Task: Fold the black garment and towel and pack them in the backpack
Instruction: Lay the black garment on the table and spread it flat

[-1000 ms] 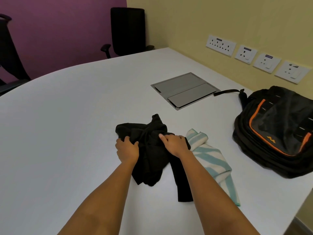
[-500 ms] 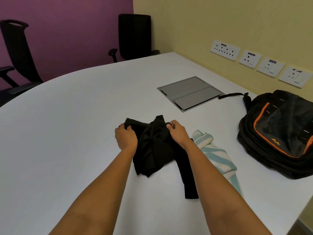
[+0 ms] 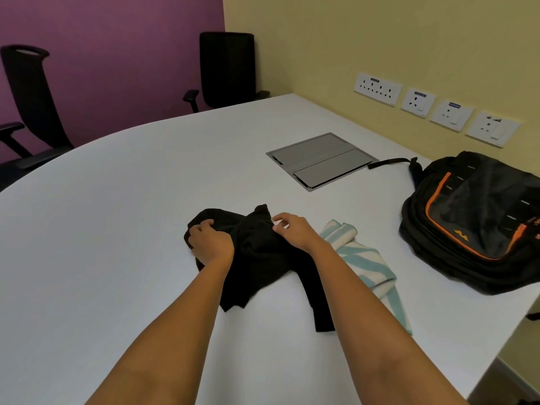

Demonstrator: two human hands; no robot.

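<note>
The black garment [image 3: 260, 258] lies crumpled on the white table [image 3: 117, 214] in front of me. My left hand [image 3: 210, 244] grips its left part with curled fingers. My right hand [image 3: 295, 232] pinches the cloth near its upper right edge. A white towel with pale green stripes [image 3: 362, 258] lies bunched just right of the garment, partly under my right forearm. The black backpack with orange trim [image 3: 479, 217] lies flat at the table's right edge, apart from both hands.
A grey cable hatch [image 3: 321, 159] is set in the table beyond the garment; a backpack strap [image 3: 388, 162] reaches toward it. Two black office chairs [image 3: 228, 68] stand behind the table. Wall sockets [image 3: 435, 109] line the yellow wall. The table edge runs close at the right.
Both hands have shifted slightly along the garment's upper edge, the right one now pinching higher up. The camera view has tilted up a little.
</note>
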